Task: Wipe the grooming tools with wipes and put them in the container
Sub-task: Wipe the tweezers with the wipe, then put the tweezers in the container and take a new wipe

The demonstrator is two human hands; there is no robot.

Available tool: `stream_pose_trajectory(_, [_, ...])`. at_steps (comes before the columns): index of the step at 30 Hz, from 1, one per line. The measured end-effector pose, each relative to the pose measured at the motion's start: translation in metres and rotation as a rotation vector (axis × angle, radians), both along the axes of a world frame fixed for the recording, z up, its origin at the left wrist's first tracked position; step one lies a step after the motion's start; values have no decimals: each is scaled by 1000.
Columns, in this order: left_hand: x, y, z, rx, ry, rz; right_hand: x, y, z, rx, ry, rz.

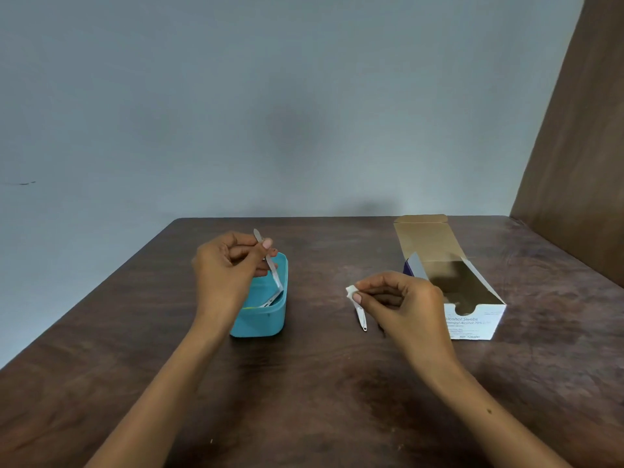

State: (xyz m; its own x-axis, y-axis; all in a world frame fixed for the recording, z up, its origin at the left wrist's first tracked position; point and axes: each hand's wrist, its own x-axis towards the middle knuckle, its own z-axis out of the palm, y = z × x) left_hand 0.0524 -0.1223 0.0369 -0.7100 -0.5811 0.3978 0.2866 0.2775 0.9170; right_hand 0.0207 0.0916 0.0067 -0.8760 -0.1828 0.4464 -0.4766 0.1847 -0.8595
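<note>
Pinching a slim, flat metal nail file [268,261], the left hand [224,268] tilted it over a rounded teal plastic container [270,315] on the dark wooden table [320,383]. Well to the right, the right hand [401,302] gripped a small white wipe [351,292], with a thin metal tool [361,317] just beneath.

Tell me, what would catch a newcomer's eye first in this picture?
Probably the bright blue container left of centre on the dark wooden table, where the left hand holds a slim metal tool tilted over its opening. Next, the right hand pinches a small white wipe above another metal tool lying on the table, beside an open alcohol swabs box.
</note>
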Motion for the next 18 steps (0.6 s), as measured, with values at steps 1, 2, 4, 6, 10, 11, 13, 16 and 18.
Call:
stream_pose_trajectory(1, [-2, -4, -2, -63, -19, 44, 0, -1, 0, 14, 4, -2])
stream_pose_trajectory(2, [-4, -7, -5, -126, -42, 77, 0, -2, -1, 34, 13, -10])
stream_pose_trajectory(4, [-8, -10, -11, -269, -101, 120, 0, -4, -3, 77, 37, -29])
stream_pose_trajectory(6, [-12, -11, -16, -399, -155, 143, -1, -5, -4, 91, 50, -38])
stream_pose_trajectory(10, [-16, -6, -21, -570, -297, 119, -3, -6, -6, 107, 59, -38])
stream_pose_trajectory(11, [-17, -4, -22, -603, -322, 100, -3, -6, -6, 115, 62, -39])
stream_pose_trajectory(13, [-17, 0, -22, -666, -374, 63, -3, -6, -6, 133, 69, -42])
stream_pose_trajectory(16, [-17, 4, -19, -739, -452, -17, -4, -6, -7, 145, 77, -42])
stream_pose_trajectory(18, [-16, 6, -17, -768, -498, -79, -5, -6, -8, 149, 80, -43])
